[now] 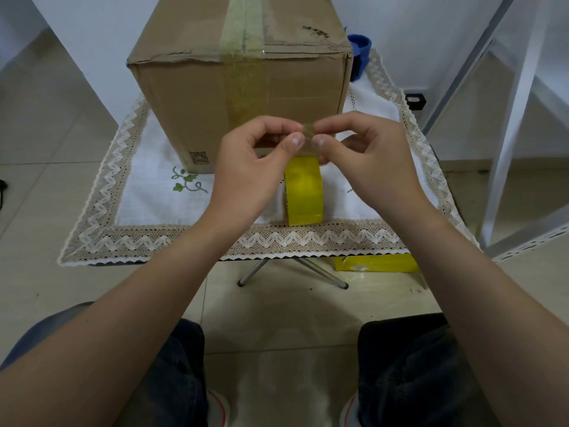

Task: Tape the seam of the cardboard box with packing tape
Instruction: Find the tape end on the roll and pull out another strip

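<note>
Cardboard box (197, 97) closed, left hand (246, 171) and right hand (369, 158) pinching tape strip (308, 137)

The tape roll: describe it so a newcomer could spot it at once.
Find the big cardboard box on the lace-edged tablecloth. In front of it, near the cloth's front edge, the tape roll stands on edge. It is glossy yellow and upright, unlike the flat yellow pack on the floor.
</note>
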{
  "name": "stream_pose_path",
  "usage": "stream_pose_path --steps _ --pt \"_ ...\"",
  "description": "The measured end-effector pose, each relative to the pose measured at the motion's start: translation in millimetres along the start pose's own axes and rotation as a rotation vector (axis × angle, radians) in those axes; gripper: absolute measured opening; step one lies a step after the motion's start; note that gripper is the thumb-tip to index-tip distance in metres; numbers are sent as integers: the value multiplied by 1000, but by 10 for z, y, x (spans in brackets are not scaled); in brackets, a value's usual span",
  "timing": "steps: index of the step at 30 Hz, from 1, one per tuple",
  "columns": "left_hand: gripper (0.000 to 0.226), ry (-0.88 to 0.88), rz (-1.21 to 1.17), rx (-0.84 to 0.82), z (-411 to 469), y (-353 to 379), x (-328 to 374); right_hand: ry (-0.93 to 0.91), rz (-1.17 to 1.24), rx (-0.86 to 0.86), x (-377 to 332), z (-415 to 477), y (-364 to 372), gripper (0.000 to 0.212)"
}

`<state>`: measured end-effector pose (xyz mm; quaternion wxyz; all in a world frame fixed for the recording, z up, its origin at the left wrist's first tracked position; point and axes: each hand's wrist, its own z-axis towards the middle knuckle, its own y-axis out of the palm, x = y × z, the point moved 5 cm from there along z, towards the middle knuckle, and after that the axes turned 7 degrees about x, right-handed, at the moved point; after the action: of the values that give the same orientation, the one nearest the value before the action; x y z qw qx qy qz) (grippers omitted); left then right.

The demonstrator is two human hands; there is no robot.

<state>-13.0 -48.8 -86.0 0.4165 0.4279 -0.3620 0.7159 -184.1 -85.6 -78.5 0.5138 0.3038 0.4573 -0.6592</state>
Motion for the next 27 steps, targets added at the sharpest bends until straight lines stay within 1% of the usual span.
stream_pose_path --steps 1,3,8,11,14,16,18,19,22,24,26,27 --pt "15 -1 2 -3 -3 -2 -3 16 16 -4 2 -4 16 13" --pt "13 4 4 -9 -13 -1 -2 19 39 -5 4 -6 38 19" --pt "12 51 51 26 -1 -15 1 38 39 -25 19 -10 55 21" --pt "8 24 18 -13 -14 12 12 65 42 -22 29 -19 84 20" --pt "6 44 21 -38 -26 30 44 60 17 -3 45 -23 112 17" --pt "5 42 14 -38 -21 30 48 43 -33 31 50 -23 96 14" --pt "9 19 4 -27 -7 14 34 17 -103 87 43 -21 51 21" --pt "11 3 -1 -15 0 4 22 4 -111 117 34 -24 21 22" --pt "14 -48 -23 17 15 -9 -14 -99 -122 176 -44 -48 -43 13" --pt "13 -64 -26 23 16 -8 -21 -184 -163 163 -89 -64 -18 7" --pt "13 -63 -37 17 12 -6 -7 -205 -193 140 -94 -71 17 2" --pt "14 -61 -43 13 10 -1 -4 -206 -200 136 -86 -69 23 4"
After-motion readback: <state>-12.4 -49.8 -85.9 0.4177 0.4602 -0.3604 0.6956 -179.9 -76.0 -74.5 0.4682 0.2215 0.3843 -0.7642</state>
